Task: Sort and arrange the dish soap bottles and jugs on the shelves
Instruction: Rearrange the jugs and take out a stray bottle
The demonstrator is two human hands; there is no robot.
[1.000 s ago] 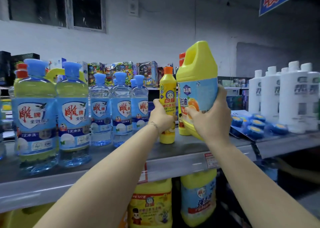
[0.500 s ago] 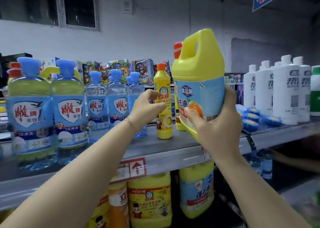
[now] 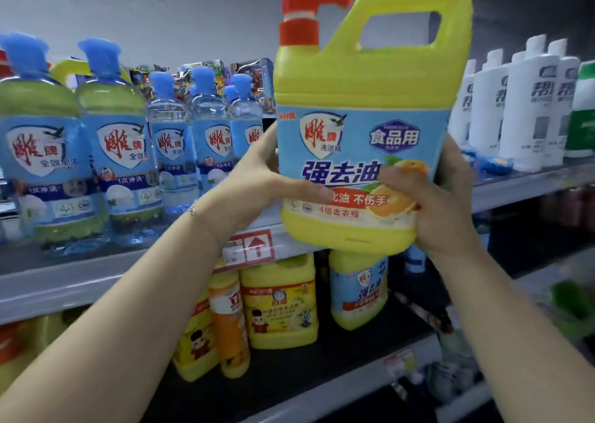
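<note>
A person holds a yellow jug (image 3: 360, 100) with a red pump (image 3: 299, 20) upright in the air, in front of the front edge of the upper shelf (image 3: 64, 281). The left hand (image 3: 267, 181) grasps its left side, thumb laid across the label. The right hand (image 3: 444, 203) clasps the lower right corner, thumb over the printed orange. The other fingers of both hands are hidden behind the jug.

Blue-capped bottles (image 3: 119, 152) stand along the shelf's left part, the rear ones half covered. White bottles (image 3: 528, 110) stand toward its right end, beside a green bottle (image 3: 584, 116) cut off by the frame. Small blue discs (image 3: 495, 165) in front of them are blurred. On the lower shelf (image 3: 289, 368) stand smaller yellow jugs (image 3: 280, 306) and an orange bottle (image 3: 230, 323), their tops hidden by the shelf above.
</note>
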